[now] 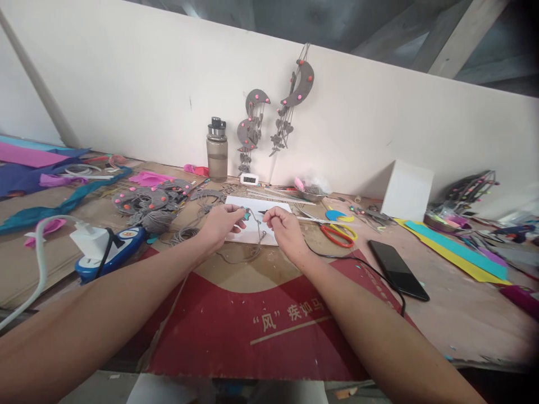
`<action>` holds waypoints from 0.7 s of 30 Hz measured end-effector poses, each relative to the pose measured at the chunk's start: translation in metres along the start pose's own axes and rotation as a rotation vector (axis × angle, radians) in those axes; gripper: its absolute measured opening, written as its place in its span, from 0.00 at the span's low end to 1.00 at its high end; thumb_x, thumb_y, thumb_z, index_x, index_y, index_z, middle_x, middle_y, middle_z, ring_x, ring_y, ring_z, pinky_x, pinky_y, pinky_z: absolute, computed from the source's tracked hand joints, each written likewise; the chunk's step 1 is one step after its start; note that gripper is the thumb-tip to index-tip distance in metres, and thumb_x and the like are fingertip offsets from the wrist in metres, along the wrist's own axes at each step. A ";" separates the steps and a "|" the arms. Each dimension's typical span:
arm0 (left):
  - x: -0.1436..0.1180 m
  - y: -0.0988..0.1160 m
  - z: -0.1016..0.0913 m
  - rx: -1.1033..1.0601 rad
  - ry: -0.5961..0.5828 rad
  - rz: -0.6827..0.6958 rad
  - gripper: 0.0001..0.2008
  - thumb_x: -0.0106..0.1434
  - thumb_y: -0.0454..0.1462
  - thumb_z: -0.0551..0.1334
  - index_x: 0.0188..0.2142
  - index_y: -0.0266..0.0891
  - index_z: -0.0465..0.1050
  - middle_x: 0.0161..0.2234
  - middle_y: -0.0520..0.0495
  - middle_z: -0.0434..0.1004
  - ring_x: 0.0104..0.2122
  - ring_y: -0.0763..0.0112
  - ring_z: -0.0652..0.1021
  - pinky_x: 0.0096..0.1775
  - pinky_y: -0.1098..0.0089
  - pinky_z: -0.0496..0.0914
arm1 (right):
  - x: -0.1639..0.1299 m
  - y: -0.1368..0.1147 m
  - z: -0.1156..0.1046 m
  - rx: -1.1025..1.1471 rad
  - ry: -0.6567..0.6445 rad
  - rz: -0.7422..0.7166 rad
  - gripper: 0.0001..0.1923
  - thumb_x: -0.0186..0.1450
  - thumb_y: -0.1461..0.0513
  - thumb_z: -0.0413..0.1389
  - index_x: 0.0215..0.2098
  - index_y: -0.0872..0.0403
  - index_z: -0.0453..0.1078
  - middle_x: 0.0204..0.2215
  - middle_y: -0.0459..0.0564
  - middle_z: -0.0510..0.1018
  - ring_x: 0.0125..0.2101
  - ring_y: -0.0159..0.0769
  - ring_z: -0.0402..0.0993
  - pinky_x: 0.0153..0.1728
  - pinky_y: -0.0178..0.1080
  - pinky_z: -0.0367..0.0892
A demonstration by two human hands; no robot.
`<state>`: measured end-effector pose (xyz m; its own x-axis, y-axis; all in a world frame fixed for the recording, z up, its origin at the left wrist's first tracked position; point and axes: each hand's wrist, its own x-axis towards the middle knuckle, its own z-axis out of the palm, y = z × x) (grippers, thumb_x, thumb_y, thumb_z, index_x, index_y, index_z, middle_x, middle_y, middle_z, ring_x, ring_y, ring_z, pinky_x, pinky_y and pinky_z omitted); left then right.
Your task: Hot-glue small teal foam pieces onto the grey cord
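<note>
Left grip: the left hand (221,223) has thumb and forefinger pressed together on a small teal foam piece (245,214), with the grey cord (252,224) running through or beside it; which of the 2 I cannot tell
Right grip: the right hand (283,227) pinches the far end of the same cord, fingers curled in, just beside the left hand
Where the work sits: both hands hover low over a white paper sheet (248,227) on the tabletop (442,314), the cord's slack looping down toward a red printed cardboard sheet (261,320)
Doing it well, as I judge: keep the cord taut between the 2 pinches, hold the teal piece close to its hole, and let the slack lie free so it does not snag
Around: red-handled scissors (338,234) and a black phone (398,269) to the right, a blue power strip (110,252) to the left, a water bottle (217,150) by the wall
</note>
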<state>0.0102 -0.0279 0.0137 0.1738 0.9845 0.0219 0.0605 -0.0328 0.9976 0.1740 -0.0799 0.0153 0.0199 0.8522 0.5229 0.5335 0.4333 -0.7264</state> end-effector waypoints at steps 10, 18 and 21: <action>-0.009 0.006 0.003 0.035 -0.058 0.025 0.10 0.52 0.41 0.64 0.27 0.35 0.70 0.18 0.49 0.72 0.16 0.79 0.68 0.21 0.76 0.63 | -0.004 -0.001 0.007 -0.411 0.006 -0.113 0.08 0.60 0.57 0.58 0.35 0.52 0.72 0.34 0.50 0.71 0.40 0.39 0.64 0.46 0.43 0.58; -0.012 0.005 0.007 0.075 -0.136 0.044 0.08 0.51 0.38 0.63 0.23 0.36 0.68 0.17 0.51 0.71 0.15 0.79 0.68 0.21 0.76 0.63 | -0.004 0.004 0.010 -0.299 0.001 -0.072 0.03 0.61 0.62 0.56 0.30 0.53 0.71 0.30 0.47 0.72 0.36 0.35 0.66 0.41 0.38 0.59; -0.010 0.004 0.007 0.090 -0.135 0.050 0.07 0.50 0.37 0.64 0.23 0.35 0.68 0.16 0.50 0.70 0.16 0.78 0.68 0.21 0.76 0.63 | -0.003 0.005 0.010 -0.223 0.007 -0.073 0.05 0.61 0.63 0.54 0.27 0.53 0.70 0.28 0.46 0.72 0.33 0.33 0.66 0.38 0.36 0.59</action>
<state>0.0155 -0.0395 0.0174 0.3088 0.9494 0.0568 0.1350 -0.1029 0.9855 0.1686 -0.0771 0.0055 -0.0198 0.8186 0.5740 0.7076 0.4171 -0.5704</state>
